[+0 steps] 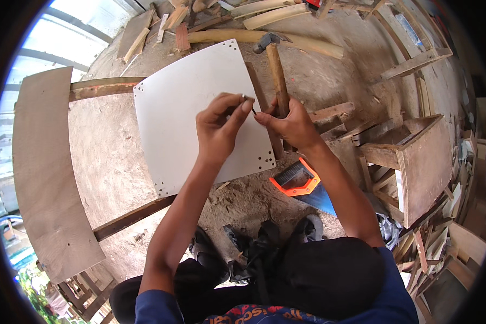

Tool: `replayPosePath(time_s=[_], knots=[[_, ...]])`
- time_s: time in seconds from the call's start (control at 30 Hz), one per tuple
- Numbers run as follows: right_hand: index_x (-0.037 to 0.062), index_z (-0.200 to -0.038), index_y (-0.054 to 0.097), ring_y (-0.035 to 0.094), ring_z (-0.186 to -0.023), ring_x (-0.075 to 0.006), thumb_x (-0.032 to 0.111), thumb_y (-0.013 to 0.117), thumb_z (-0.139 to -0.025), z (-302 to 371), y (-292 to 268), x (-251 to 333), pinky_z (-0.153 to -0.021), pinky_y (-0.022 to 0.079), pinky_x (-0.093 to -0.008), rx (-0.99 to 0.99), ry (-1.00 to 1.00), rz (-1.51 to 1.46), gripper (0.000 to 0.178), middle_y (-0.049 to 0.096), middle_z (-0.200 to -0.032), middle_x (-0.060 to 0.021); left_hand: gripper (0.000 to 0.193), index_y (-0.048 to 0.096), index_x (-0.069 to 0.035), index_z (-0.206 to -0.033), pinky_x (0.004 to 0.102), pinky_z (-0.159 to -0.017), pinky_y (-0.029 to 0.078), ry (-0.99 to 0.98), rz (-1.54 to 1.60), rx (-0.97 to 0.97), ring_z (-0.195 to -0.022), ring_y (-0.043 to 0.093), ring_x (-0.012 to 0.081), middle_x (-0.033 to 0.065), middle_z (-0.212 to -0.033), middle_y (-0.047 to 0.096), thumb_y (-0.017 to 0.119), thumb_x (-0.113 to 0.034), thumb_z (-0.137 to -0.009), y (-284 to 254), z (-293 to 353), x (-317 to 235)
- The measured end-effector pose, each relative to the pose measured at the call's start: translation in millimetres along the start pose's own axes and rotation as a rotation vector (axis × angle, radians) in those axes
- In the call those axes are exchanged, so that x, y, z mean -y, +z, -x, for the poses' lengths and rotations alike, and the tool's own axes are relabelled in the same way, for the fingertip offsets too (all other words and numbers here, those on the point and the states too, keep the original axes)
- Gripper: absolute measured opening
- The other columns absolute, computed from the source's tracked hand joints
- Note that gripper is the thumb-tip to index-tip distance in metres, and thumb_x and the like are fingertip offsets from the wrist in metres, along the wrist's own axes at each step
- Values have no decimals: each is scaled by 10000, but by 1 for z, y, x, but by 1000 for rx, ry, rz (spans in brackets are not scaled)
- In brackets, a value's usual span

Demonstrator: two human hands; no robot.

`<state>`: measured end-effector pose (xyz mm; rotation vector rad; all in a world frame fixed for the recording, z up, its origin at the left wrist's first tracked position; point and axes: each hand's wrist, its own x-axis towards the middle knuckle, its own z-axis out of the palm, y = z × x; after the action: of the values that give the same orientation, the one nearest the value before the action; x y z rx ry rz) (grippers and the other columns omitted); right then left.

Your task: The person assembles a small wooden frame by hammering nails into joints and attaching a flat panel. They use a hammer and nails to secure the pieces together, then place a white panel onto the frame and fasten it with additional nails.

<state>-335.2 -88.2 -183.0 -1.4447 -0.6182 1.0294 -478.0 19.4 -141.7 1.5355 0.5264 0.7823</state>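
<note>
My left hand (220,123) is closed in a pinch above a white board (191,102). Between its fingertips is a short, thin dark piece with a pale tip, which looks like a nail (254,110). My right hand (294,124) grips a hammer (278,70) by its wooden handle, with the dark metal head up and away from me. The right thumb reaches out to the lower end of the nail, close to the left fingertips. Small dark holes or dots cluster at the corners of the white board, which lies flat in front of me.
An orange-handled handsaw (302,190) lies near my right forearm. Left of the board, a curved plywood sheet (48,173) rests over wooden rails (129,218). A wooden box frame (424,167) stands at the right. Timber offcuts (221,35) lie at the back.
</note>
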Motion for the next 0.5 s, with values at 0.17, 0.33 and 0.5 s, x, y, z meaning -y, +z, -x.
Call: replayPosePath(time_s=[0.17, 0.33, 0.5], knots=[[39, -881, 536, 507, -645, -72, 287, 821, -784, 2, 1, -7, -537, 401, -220, -63, -118, 114, 389, 539, -733, -6, 100, 690, 49, -949, 240, -702, 468, -105, 45, 96, -823, 600, 106, 68, -906, 653, 690, -5, -865, -3, 48, -7], [12, -946, 523, 531, -739, -113, 328, 839, -746, 5, 4, 1, -643, 462, -246, -42, -24, 70, 489, 527, -820, -41, 121, 706, 26, -951, 229, -636, 485, 7, -76, 217, -749, 624, 97, 81, -891, 665, 712, 2, -833, -5, 52, -9], [16, -945, 524, 529, -729, -119, 335, 845, -733, 7, 3, -8, -639, 458, -257, -63, -35, 82, 500, 526, -818, -41, 119, 703, 10, -932, 240, -549, 488, -29, -236, 287, -635, 630, 104, 73, -826, 680, 723, -8, -817, -2, 54, -17]])
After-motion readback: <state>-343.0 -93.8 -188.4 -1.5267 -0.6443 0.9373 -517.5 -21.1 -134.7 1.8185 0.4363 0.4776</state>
